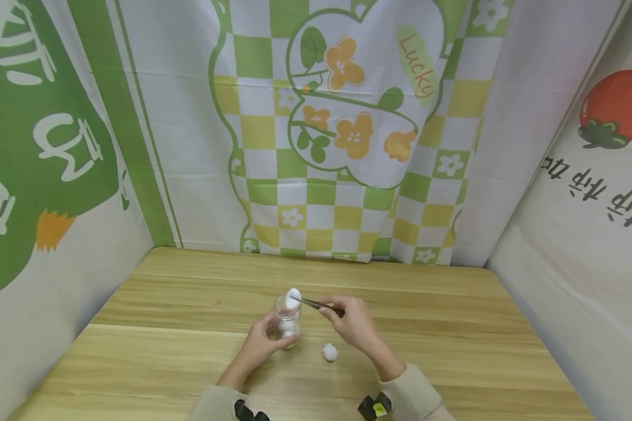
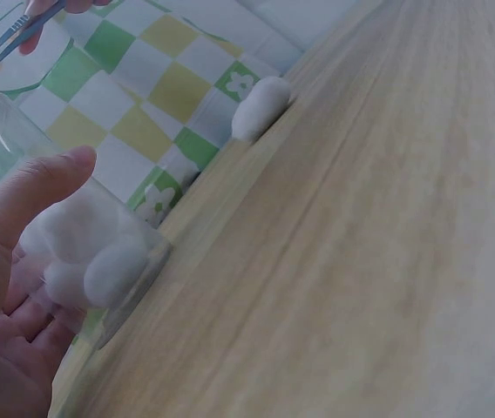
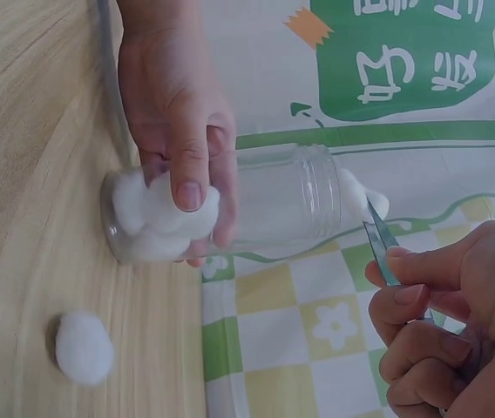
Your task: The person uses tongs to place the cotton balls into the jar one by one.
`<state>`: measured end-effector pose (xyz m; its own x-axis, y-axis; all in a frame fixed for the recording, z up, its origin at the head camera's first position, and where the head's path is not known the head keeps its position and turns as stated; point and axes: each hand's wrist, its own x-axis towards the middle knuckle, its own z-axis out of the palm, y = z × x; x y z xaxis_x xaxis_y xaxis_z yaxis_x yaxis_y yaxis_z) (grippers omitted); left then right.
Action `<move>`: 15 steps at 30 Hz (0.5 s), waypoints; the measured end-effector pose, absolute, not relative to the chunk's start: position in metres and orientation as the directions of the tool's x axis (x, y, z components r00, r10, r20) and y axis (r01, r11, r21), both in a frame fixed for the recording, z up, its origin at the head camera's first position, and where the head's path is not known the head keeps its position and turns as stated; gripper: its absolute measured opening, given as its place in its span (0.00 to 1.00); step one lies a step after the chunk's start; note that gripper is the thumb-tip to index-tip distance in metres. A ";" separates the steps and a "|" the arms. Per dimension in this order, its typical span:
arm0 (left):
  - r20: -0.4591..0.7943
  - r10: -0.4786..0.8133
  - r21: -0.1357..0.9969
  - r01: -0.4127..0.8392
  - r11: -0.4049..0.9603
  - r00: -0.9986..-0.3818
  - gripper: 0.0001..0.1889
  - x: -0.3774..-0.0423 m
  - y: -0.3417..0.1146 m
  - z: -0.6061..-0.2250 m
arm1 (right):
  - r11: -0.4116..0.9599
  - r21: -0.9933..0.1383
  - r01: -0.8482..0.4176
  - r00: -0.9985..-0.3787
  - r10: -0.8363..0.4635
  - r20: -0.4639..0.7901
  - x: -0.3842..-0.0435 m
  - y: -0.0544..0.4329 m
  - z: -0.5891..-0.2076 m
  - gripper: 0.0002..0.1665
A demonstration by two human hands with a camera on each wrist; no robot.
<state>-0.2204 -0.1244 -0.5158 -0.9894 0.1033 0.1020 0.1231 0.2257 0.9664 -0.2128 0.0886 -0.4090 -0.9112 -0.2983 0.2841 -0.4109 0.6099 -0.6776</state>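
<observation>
My left hand [image 1: 257, 346] wraps its fingers and thumb around a clear glass jar [image 3: 269, 200] that stands upright on the table. Several white cotton balls [image 3: 165, 218] lie in the bottom of the jar. Between thumb and fingers, my right hand [image 1: 351, 323] pinches a pair of metal tweezers [image 1: 315, 303]. The tweezer tips grip one cotton ball [image 1: 293, 297] right at the jar's open mouth. One loose cotton ball [image 1: 329, 352] sits on the table to the right of the jar, below my right hand; the left wrist view also shows this loose ball [image 2: 261, 109].
The wooden table [image 1: 442, 351] stretches out on all sides of the hands. A checkered green and yellow cloth [image 1: 321, 204] hangs behind its back edge. Printed white cloths [image 1: 584, 245] hang at both sides.
</observation>
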 end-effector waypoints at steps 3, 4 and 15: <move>0.094 0.110 0.968 0.117 0.222 -0.989 0.32 -0.220 -0.125 -0.516 | 0.626 -0.659 -0.417 -0.908 -0.307 0.284 -0.212 0.087 -0.410 0.10; 0.094 0.112 0.968 0.117 0.221 -0.989 0.31 -0.220 -0.125 -0.516 | 0.633 -0.650 -0.421 -0.907 -0.313 0.282 -0.212 0.087 -0.410 0.10; 0.098 0.092 0.965 0.117 0.236 -0.991 0.33 -0.221 -0.124 -0.518 | 0.678 -0.607 -0.414 -0.910 -0.331 0.250 -0.212 0.088 -0.411 0.12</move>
